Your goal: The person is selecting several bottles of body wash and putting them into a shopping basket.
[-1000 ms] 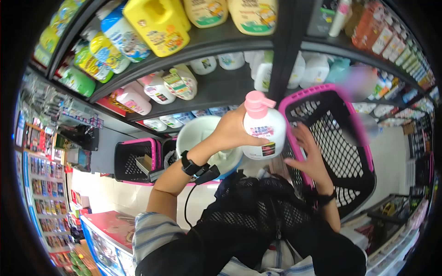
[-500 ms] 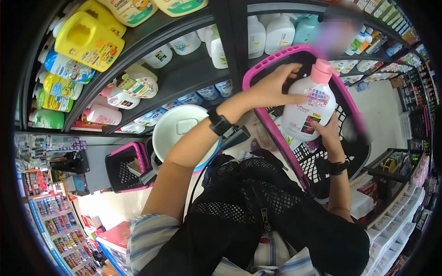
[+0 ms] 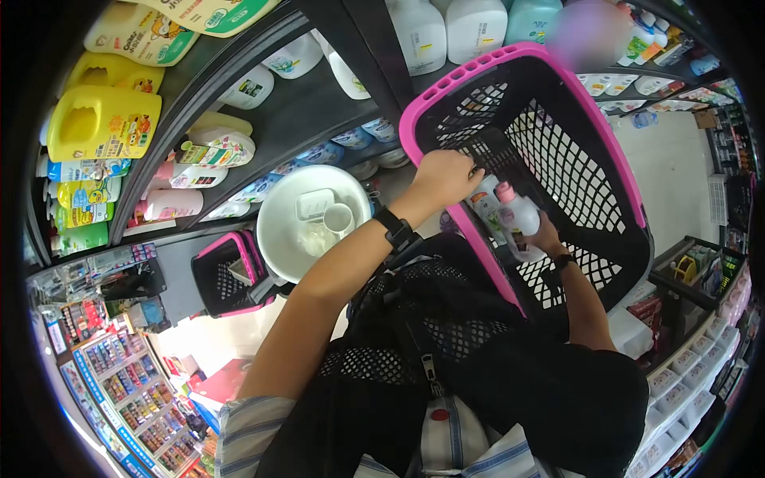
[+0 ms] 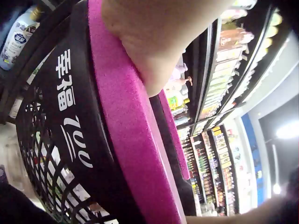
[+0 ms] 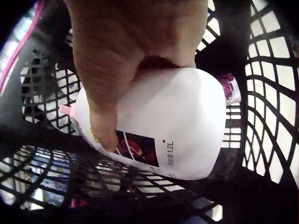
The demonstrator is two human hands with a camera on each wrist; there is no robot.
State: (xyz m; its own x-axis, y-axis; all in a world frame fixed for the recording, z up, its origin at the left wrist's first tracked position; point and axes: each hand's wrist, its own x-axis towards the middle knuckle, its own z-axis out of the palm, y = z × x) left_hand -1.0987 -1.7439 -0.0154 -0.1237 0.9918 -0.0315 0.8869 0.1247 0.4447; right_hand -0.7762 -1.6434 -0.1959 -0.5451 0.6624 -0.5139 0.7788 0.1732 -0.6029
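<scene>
My right hand (image 3: 544, 236) is low inside a black basket with a pink rim (image 3: 594, 103), gripping a white bottle (image 3: 522, 213) with a pink pump top. In the right wrist view, the hand (image 5: 135, 51) lies across the lying bottle (image 5: 187, 121), thumb beside its dark label. Another bottle (image 3: 486, 203) lies alongside it. My left hand (image 3: 446, 179) is curled over the basket's near left edge. The left wrist view has this hand (image 4: 149, 39) over the pink rim (image 4: 126, 121); its fingertips are hidden.
A white tub (image 3: 279, 231) holding a cup stands left of the basket. Behind it, a dark shelf (image 3: 291, 119) carries bottles, with yellow jugs (image 3: 103, 123) at the left. A smaller pink-rimmed basket (image 3: 215, 275) sits farther left.
The pump bottle has passed from my left hand to my right and moved down into the basket. My left hand has come off the bottle and taken the rim. The view has shifted.
</scene>
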